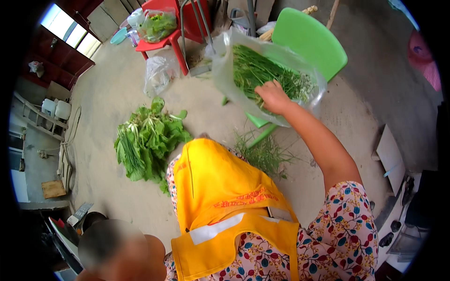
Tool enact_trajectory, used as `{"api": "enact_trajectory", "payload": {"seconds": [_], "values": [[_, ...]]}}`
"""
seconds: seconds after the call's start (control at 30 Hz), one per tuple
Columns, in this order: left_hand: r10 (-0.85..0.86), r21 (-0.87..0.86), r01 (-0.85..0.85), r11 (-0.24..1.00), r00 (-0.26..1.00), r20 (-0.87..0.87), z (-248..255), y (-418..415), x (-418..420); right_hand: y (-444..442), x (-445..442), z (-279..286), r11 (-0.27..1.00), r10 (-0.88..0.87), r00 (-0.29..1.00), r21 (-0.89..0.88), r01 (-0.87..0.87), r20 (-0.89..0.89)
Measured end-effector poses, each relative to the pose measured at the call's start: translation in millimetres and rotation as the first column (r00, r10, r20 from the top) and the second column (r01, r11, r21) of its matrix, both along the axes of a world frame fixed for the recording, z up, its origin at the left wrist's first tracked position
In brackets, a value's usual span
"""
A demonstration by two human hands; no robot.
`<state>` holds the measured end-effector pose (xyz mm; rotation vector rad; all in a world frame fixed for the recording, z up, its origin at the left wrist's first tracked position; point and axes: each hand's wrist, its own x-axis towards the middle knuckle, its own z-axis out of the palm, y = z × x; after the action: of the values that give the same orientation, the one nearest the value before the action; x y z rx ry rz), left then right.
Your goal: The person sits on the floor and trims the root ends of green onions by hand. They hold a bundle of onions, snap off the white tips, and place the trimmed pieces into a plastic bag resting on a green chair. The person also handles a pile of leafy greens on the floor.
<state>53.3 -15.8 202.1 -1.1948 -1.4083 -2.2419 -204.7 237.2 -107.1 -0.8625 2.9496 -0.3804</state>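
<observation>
My right hand point(273, 97) reaches into a clear plastic bag point(225, 75). Its fingers are curled around some thin green stems point(251, 65), which look like chives; the fingertips are partly hidden among them. Small white flower heads point(305, 86) show at the right side of this bunch. A green plastic chair point(309, 40) supports the bag. My left hand is out of view. On the floor to the left lies a heap of leafy greens point(158, 135) with pale roots, a small bundle of thin green stalks point(130, 152) on its near side. A yellow apron point(218, 175) covers my lap.
Loose green trimmings point(265, 154) lie under the chair. A red chair point(158, 41) holds a bag of greens point(159, 24), with another plastic bag point(158, 73) on the floor before it. Another person point(116, 249), blurred, is close by at lower left. A ladder point(40, 119) lies along the left wall.
</observation>
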Motion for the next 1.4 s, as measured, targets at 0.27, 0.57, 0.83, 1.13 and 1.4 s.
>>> {"api": "enact_trajectory", "payload": {"seconds": [0.27,0.57,0.83,1.13,1.4], "values": [[0.404,-0.207,-0.349,0.914,0.831,0.382,-93,-39,7,9,-9,14,0.95,-0.032,0.998,-0.312,0.012,-0.058],[0.405,-0.153,-0.428,0.891,0.594,0.695,-123,-51,11,4,-71,34,0.45,-0.437,0.879,-0.8,0.397,0.19],[0.35,-0.175,-0.41,0.895,0.404,0.845,-134,-54,8,-34,-111,15,0.807,-0.474,0.873,-0.34,0.483,0.115],[0.35,-0.215,-0.378,0.9,0.337,0.874,-136,-55,12,-41,-76,24,0.926,-0.285,0.958,-0.25,0.283,0.029],[0.32,-0.209,-0.324,0.923,0.339,0.885,-141,-51,7,-19,-54,7,0.916,-0.136,0.989,-0.387,0.106,-0.051]]}}
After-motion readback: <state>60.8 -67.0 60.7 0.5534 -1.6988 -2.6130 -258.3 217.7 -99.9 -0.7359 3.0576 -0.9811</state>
